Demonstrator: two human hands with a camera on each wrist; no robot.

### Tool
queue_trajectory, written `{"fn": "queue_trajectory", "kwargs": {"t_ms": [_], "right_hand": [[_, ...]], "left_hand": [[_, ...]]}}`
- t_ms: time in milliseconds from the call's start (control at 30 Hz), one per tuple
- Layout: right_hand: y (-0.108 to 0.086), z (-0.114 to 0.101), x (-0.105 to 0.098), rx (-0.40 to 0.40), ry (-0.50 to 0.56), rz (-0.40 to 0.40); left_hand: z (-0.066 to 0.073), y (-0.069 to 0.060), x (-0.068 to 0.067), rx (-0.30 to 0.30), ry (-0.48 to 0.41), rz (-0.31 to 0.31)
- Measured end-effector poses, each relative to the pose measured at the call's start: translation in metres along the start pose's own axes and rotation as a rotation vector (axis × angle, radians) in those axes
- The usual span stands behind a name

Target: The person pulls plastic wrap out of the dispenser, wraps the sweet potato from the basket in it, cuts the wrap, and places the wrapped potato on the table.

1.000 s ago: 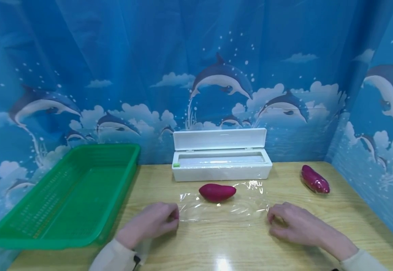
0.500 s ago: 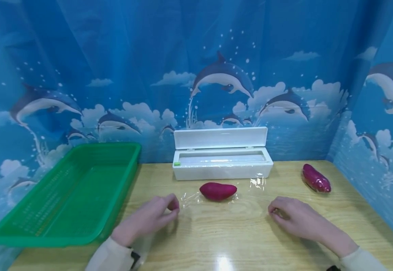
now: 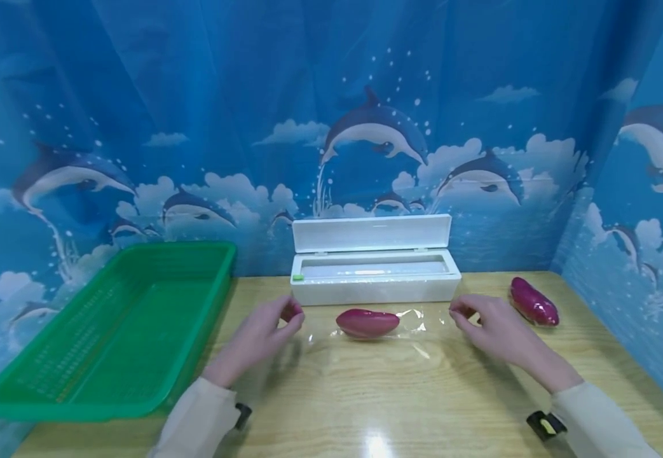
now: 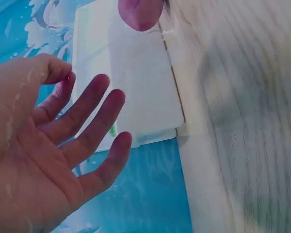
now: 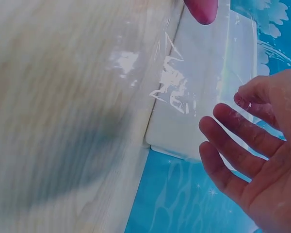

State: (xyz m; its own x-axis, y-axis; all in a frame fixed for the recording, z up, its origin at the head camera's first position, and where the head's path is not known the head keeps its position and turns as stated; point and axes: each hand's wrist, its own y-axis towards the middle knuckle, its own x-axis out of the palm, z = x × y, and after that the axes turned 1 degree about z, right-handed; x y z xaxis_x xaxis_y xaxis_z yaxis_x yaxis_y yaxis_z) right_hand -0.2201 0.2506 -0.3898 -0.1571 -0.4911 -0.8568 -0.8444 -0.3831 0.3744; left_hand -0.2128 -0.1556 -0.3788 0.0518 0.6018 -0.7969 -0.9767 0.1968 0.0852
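A purple sweet potato (image 3: 367,324) lies on the table before the white box, looking paler through a sheet of clear plastic wrap (image 3: 417,321). My left hand (image 3: 259,337) pinches the wrap's near left corner between thumb and index finger. The right hand (image 3: 494,327) pinches the near right corner the same way. Both hands are raised off the table, either side of the sweet potato. In the wrist views the other fingers of the left hand (image 4: 43,155) and right hand (image 5: 262,155) are spread apart. Glare and transparency hide most of the wrap's outline.
Behind the sweet potato stands a white wrap dispenser box (image 3: 374,292), its lid raised. A second sweet potato (image 3: 533,302), shiny with wrap, lies at the back right. A green plastic basket (image 3: 102,412) occupies the left side. A blue dolphin-print curtain (image 3: 251,95) encloses the back.
Both hands have moved away from me toward the box, carrying the near edge of the plastic wrap up and over the sweet potato. The box, basket and second sweet potato stay put.
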Motion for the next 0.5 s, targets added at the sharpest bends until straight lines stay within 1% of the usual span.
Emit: {"fn": "queue_trajectory", "kwargs": {"t_ms": [133,300,367,500], "right_hand": [[0.012,0.002,0.004,0.033,-0.006,-0.013],[0.023,0.005,0.011,0.063,-0.003,-0.055],[0.026,0.007,0.014,0.072,-0.002,-0.074],[0.03,0.011,0.017,0.089,-0.001,-0.092]], "left_hand": [[-0.004,0.013,0.003,0.015,-0.014,0.04],[-0.011,0.026,0.009,0.023,-0.024,0.061],[-0.014,0.03,0.011,0.023,-0.03,0.065],[-0.021,0.033,0.015,0.026,-0.07,0.068]]}}
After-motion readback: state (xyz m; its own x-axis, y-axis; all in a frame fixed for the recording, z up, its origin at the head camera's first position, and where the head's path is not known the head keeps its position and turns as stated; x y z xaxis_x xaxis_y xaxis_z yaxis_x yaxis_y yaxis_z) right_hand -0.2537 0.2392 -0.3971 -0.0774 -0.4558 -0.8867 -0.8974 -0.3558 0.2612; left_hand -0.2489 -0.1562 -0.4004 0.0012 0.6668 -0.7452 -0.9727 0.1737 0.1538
